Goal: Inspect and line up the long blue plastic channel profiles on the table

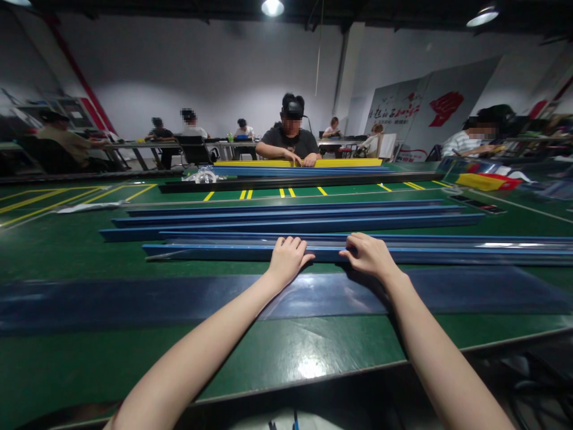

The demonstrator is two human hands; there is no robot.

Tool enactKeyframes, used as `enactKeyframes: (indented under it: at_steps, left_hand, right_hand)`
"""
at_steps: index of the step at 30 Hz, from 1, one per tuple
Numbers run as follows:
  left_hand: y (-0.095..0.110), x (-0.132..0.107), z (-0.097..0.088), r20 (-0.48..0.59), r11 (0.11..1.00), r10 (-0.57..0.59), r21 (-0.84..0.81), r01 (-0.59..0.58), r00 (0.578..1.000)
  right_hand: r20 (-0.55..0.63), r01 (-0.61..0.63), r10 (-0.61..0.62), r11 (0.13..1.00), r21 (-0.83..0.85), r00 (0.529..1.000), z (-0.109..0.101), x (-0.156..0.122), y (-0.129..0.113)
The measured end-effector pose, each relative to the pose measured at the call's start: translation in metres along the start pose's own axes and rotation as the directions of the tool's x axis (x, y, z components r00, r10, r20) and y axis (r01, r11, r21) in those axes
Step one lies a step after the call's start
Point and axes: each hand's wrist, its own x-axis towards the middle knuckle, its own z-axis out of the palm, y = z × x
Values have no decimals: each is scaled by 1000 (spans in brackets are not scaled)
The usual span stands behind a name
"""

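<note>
A long blue channel strip (215,249) lies across the green table in front of me, with a clear plastic strip (427,243) along its groove. My left hand (289,257) rests on the channel, fingers bent over its near wall and thumb pointing right. A short way to the right, my right hand (369,254) curls over the same channel, fingers bent inward and thumb by the near wall. Both hands hide the stretch of channel under them. Closer to me, below both wrists, a wide translucent plastic sheet (134,301) lies flat.
Several more blue strips (286,226) lie just beyond. Farther off are a black strip (286,181), a yellow strip (349,162) and a phone (481,204). A co-worker (290,134) sits across the green table (286,352); other people sit behind.
</note>
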Motion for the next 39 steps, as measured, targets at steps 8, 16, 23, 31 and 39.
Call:
enactKeyframes:
  at_steps: [8, 16, 23, 31, 39]
  left_hand:
    - [0, 0, 2, -17, 1000, -5, 20, 5, 1000]
    - [0, 0, 2, -38, 1000, 6, 17, -6, 999]
    - [1, 0, 2, -41, 1000, 10, 27, -9, 999]
    - [0, 0, 2, -73, 999, 53, -7, -54, 996]
    - [0, 0, 3, -54, 1000, 13, 11, -13, 998]
  right_hand:
    - [8, 35, -35, 999, 34, 999, 5, 0, -5]
    - [-63, 116, -113, 992, 54, 992, 17, 6, -17]
    - [-78, 156, -154, 988, 13, 985, 16, 7, -14]
    - [-7, 111, -112, 993, -44, 994, 8, 8, -13]
    - [0, 24, -24, 998, -62, 1000, 3, 0, 2]
